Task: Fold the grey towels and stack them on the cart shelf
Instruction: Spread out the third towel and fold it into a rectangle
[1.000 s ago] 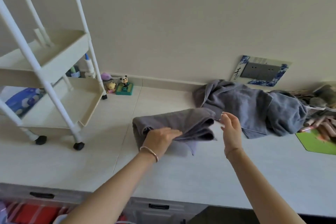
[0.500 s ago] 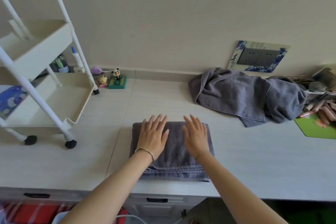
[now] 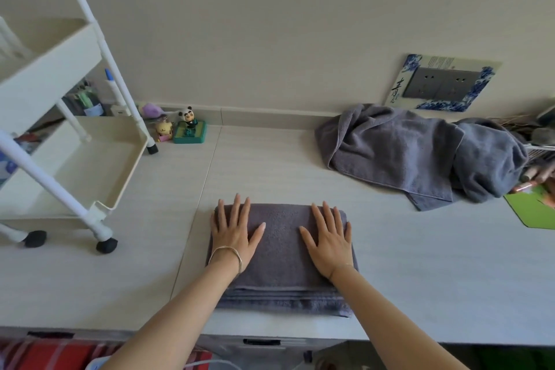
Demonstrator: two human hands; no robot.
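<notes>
Off beyond the right hand (image 3: 330, 242), at the very edge of view, a heap of clutter is cut short and I can't make out what it is; a green mat (image 3: 531, 210) below it is also clipped. Up and to the left of the left hand (image 3: 232, 237), the white cart (image 3: 132, 173) runs out of view at the top and side, and the small bottles behind its post are too blurred to name. Below both wrists, under the counter's edge, there is a dark drawer handle (image 3: 261, 341) and some red striped cloth (image 3: 54, 354), mostly hidden by the forearms.

The counter (image 3: 420, 273) is pale, with a seam running away just left of the left hand. A plain beige wall rises behind it, carrying a grey socket plate (image 3: 438, 85) in a blue-patterned frame, above and right of the right hand. A little panda figure (image 3: 188, 117) stands against the wall, near the cart's far foot. The cart's lower shelf sits bare, up and left of the left hand.

The folded grey towel (image 3: 280, 255) lies flat on the counter directly under both palms, its stacked edges showing toward the wrists. The loose grey towels (image 3: 405, 153) are slumped in a pile up and right of the right hand, well apart from it.

Both hands lie flat and spread, palms down on the folded towel, fingers straight and pointing at the wall, thumbs angled toward each other, gripping nothing. A thin bracelet (image 3: 226, 252) circles the left wrist.
</notes>
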